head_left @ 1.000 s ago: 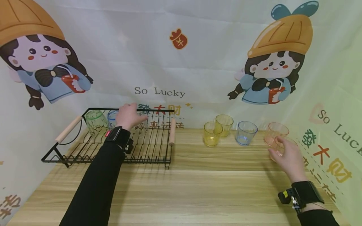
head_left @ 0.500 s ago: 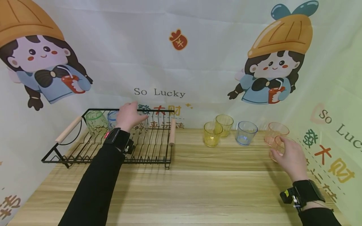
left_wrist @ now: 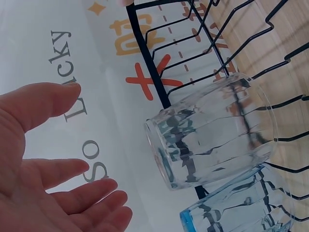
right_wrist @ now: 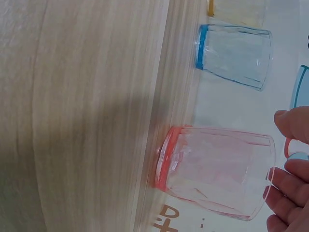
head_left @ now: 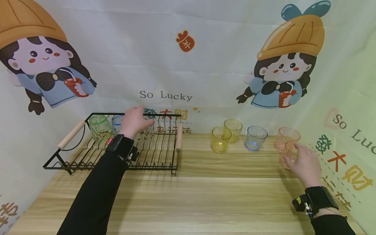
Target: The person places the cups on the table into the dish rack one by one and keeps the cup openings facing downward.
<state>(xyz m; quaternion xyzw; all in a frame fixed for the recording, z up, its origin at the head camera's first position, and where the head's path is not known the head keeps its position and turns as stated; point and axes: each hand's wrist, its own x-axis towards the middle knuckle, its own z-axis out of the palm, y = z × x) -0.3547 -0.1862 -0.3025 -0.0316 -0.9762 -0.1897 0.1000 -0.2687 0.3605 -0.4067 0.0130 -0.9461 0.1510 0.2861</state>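
My left hand (head_left: 134, 122) hovers over the back of the black wire rack (head_left: 158, 168), its thumb and fingers spread with nothing between them. Just below it, a clear glass (left_wrist: 212, 135) leans in the rack beside a blue glass (left_wrist: 236, 205). Farther left in the rack is a green-rimmed glass (head_left: 100, 129). At the right of the table, my right hand (head_left: 306, 165) reaches to the front pink glass (right_wrist: 217, 169), which stands upright. In the right wrist view the fingertips (right_wrist: 285, 186) are right at its rim, while the thumb stays off to the side.
A second pink glass (head_left: 286, 138) stands behind the front one. Left of it are a blue-rimmed glass (head_left: 256, 138) and two yellow glasses, one front (head_left: 221, 140) and one back (head_left: 236, 129). A printed cloth (head_left: 211, 75) hangs behind the wooden table (head_left: 205, 202).
My right hand has shifted slightly to the right beside the front pink glass, uncovering more of it. The left hand has hardly moved above the rack.
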